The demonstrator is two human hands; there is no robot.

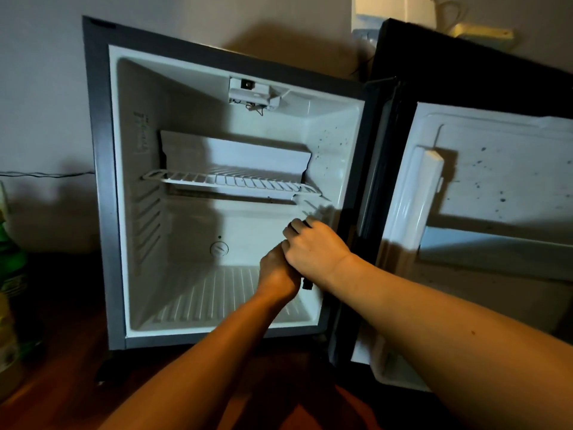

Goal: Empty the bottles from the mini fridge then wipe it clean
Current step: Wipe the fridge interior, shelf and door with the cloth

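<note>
The mini fridge [102, 181] stands open on the floor, and no bottles show inside its white interior. A wire shelf [229, 181] sits halfway up. Both hands are inside at the lower right. My right hand [313, 246] is curled round a dark object [307, 285], of which only small black parts show above and below the hand. My left hand [277, 276] is just under the right one, with its fingers curled against the same object. What the object is stays hidden. A green bottle [11, 246] stands outside, at the far left edge.
The fridge door [496, 181] is swung wide to the right; its white inner lining has dark specks. Similar specks mark the fridge's right inner wall [335, 144]. More bottles crowd the left edge on the wooden floor [62, 383]. A cable runs along the wall at the left.
</note>
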